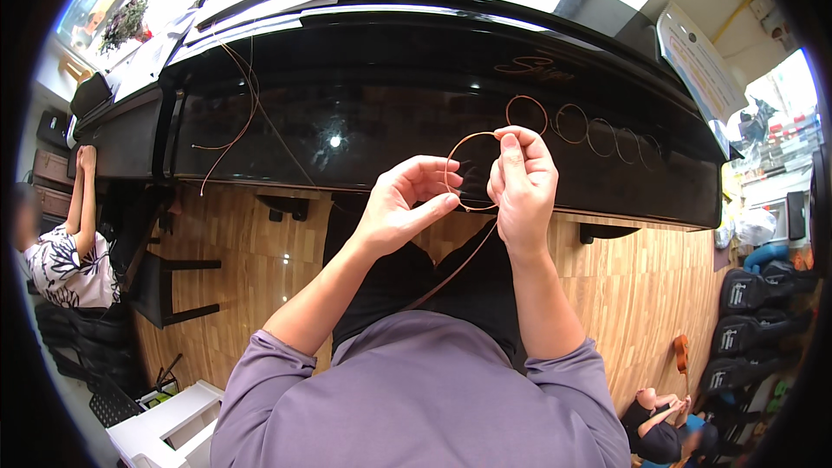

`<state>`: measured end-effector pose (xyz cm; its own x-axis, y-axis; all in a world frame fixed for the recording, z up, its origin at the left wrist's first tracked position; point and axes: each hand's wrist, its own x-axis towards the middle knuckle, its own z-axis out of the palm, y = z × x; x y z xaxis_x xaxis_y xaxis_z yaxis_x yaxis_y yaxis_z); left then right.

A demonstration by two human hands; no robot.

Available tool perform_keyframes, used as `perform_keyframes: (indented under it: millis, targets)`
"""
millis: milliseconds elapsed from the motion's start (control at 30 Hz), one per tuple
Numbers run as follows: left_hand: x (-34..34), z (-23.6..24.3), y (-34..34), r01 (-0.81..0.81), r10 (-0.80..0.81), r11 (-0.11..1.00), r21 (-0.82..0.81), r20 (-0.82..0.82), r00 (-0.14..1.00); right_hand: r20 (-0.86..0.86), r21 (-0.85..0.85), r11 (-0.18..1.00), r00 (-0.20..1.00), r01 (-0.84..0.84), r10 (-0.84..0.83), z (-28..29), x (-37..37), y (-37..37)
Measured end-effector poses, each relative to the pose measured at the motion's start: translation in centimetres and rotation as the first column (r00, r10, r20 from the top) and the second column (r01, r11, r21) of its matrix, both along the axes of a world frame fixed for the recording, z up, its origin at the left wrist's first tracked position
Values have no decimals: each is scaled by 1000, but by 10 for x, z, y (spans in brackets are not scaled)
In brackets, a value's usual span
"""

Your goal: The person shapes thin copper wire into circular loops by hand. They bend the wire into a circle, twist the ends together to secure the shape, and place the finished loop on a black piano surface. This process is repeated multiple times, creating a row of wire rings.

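Note:
My right hand [523, 182] pinches a copper-coloured guitar string [469, 140] at the top of a loop. The string's long tail hangs down past my lap. My left hand [410, 199] is beside the loop's left side, thumb and fingers apart; the string passes close to the fingertips, and whether they touch it is hard to tell. Beyond my right hand, a coiled reddish string [527, 97] and several thinner coiled strings [570, 123] lie in a row on the black piano lid [381, 134]. Loose uncoiled strings [253, 91] drape over the lid at left.
Papers [247, 4] lie on the piano's top at the far left. A standing calendar-like board [698, 65] is at the right end. At left, a person in a patterned shirt [74, 267] sits near a dark chair [178, 286]. Another person [663, 425] is lower right, near black instrument cases [745, 329].

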<state>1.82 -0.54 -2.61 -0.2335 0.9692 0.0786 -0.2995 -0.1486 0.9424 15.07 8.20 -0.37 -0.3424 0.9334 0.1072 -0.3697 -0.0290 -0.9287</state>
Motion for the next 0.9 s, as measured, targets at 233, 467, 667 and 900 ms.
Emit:
perform_keyframes:
  millis: [233, 467, 667, 900]
  targets:
    - [-6, -6, -4, 123, -122, 991, -49, 30, 992, -19, -29, 1000, 1000, -3, 2, -1, 1, 4]
    - [-6, 26, -14, -219, 237, 971, 93, -369, 899, -99, -65, 998, 995, -10, 3, 7, 7, 11]
    - [24, 142, -63, -73, -145, 17, 997, 74, 987, -203, -161, 987, 979, -21, -12, 6, 6, 19]
    - [44, 162, -81, -61, -218, 26, 998, 65, 974, -243, -207, 976, 970, -65, 13, 12, -2, 18]
